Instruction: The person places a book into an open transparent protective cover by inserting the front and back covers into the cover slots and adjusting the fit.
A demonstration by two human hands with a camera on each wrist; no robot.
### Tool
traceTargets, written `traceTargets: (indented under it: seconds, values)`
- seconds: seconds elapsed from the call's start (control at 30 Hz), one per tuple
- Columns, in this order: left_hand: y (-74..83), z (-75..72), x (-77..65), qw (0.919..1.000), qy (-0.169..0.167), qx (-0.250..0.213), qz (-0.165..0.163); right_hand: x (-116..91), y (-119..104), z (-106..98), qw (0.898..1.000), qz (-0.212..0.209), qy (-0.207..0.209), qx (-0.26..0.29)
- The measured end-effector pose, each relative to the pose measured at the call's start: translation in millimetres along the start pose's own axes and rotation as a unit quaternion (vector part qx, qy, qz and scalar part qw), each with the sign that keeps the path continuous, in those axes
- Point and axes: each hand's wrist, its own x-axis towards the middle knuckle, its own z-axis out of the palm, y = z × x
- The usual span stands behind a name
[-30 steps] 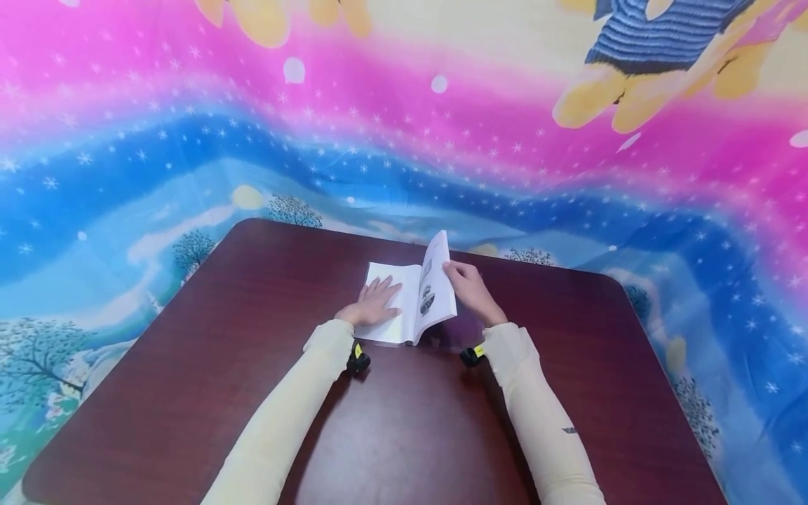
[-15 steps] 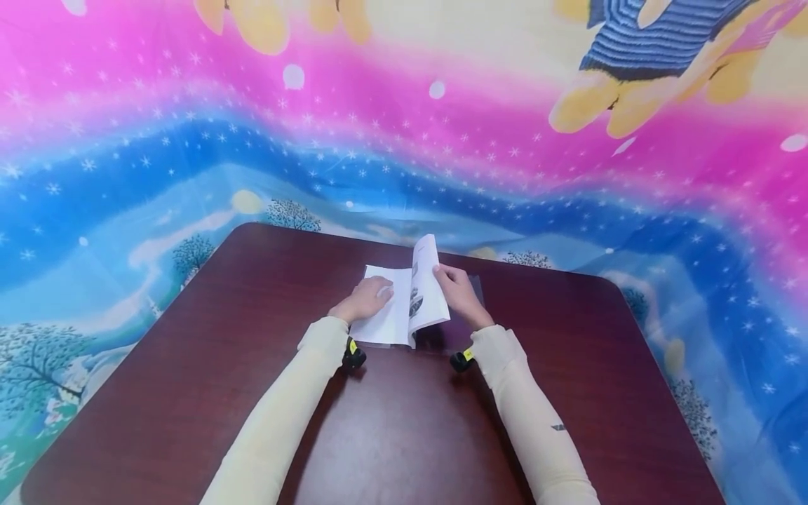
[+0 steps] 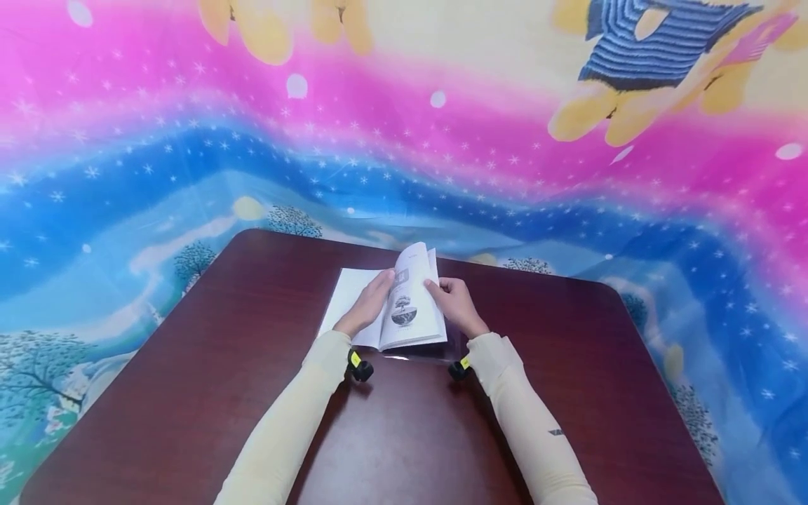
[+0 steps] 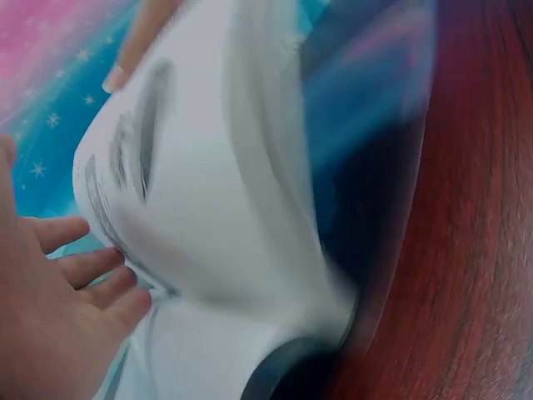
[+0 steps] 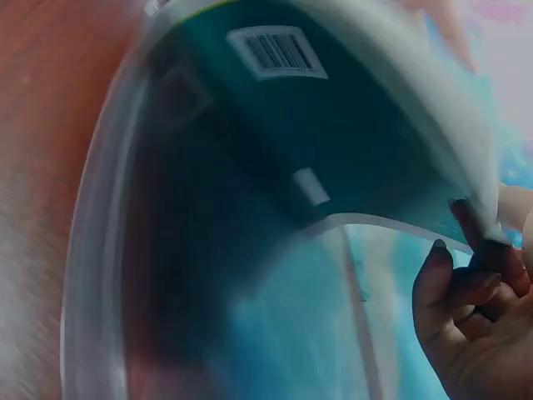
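Observation:
An open book (image 3: pixel 410 308) with white printed pages lies partly raised on the table. My right hand (image 3: pixel 457 301) pinches the lifted right-hand block of pages and cover between thumb and fingers. In the right wrist view, that hand (image 5: pixel 483 308) grips the outer edge, and the dark green back cover (image 5: pixel 358 125) shows a barcode. My left hand (image 3: pixel 369 305) is over the left page, its fingertips at the bend of the raised pages. In the left wrist view its fingers (image 4: pixel 96 271) reach loosely out against the paper. A clear plastic sheet (image 3: pixel 451 347) lies under the book.
The dark red-brown wooden table (image 3: pixel 189 393) has rounded corners. A patterned pink and blue cloth (image 3: pixel 379 161) hangs behind and around it. Black wrist cameras (image 3: pixel 360 368) sit below both cuffs.
My left hand has risen from lying flat on the left page to the raised pages. The book has shifted left, and the lifted pages lean further left. My right hand keeps its grip.

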Motion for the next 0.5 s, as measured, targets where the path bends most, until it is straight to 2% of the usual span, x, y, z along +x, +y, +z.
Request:
traceTargets:
  seconds: [0.17, 0.27, 0.5]
  values:
    - [2.4, 2.7, 0.4, 0.9951, -0.027, -0.094, 0.017, 1, 1, 5, 0.999, -0.034, 0.02, -0.013]
    - [1.1, 6.1, -0.2, 0.9896, -0.049, -0.136, 0.007, 2, -3, 8, 0.997, -0.063, 0.034, -0.026]
    - [2.5, 9.8, -5.4, 0.9816, -0.062, -0.179, -0.02, 8, -15, 18, 0.991, -0.114, 0.05, -0.049]
